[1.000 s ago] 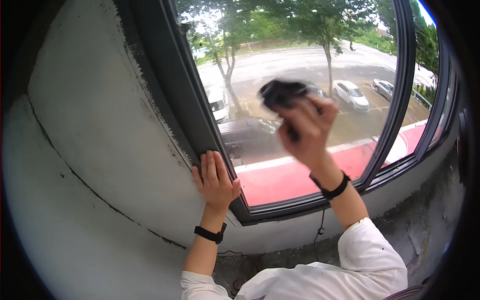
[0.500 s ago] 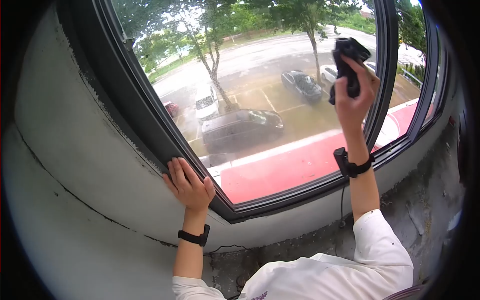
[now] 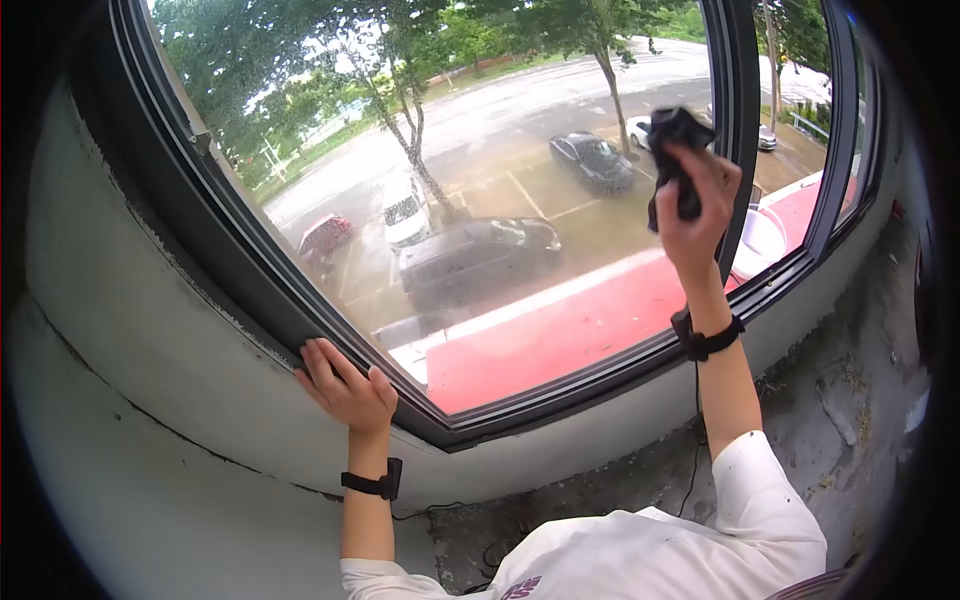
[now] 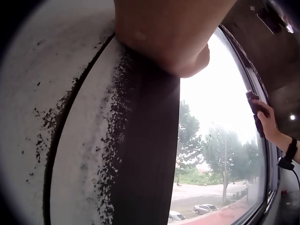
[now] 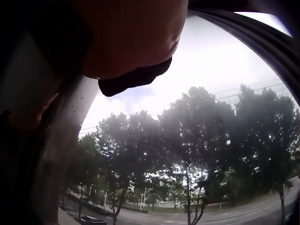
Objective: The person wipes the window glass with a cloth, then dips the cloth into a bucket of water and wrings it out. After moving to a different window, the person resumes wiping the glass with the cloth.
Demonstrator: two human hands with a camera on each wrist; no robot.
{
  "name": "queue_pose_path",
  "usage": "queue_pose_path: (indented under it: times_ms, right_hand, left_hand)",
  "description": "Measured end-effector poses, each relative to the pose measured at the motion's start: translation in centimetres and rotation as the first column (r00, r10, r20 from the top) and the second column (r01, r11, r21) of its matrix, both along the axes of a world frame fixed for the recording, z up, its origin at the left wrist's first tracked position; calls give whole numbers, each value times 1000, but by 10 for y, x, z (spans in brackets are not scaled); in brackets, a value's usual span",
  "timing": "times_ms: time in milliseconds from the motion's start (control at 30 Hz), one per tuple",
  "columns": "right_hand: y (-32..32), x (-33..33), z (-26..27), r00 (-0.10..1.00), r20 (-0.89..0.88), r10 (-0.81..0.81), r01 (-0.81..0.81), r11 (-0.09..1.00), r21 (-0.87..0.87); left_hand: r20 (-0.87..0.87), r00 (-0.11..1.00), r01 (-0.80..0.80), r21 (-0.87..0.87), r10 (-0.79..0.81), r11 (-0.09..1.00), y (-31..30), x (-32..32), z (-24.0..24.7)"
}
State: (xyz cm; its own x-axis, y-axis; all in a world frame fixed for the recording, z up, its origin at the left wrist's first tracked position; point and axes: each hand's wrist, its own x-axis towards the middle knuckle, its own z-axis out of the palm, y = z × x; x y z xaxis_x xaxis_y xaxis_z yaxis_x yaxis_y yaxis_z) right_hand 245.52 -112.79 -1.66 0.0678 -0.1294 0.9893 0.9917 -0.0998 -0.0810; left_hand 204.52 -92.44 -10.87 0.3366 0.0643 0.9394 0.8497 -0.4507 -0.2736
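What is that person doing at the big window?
A person is wiping the window glass from indoors. Their right hand grips a bunched-up black cloth and presses it to the pane, near the right side of the dark window frame. Their left hand rests flat on the frame's lower left part. Outside are parked cars and trees.
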Motion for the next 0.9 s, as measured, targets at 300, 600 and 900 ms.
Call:
queue_pose_path:
  times_ms: [300,600,900]
  right_hand:
    - [71,-133,-39,879,406,249,-163,958,-234]
    - [-7,-10,-19,998,-15,58,-59,994,-91]
    - [75,-155,-40,890,358,282,-173,936,-307]
  left_hand:
    - [9,1000,-9,17,9,1000,1,0,0]
    - [-2,1000,-18,29,18,999,2,3,2]
    - [-5,1000,-7,40,7,999,3,-2,0]
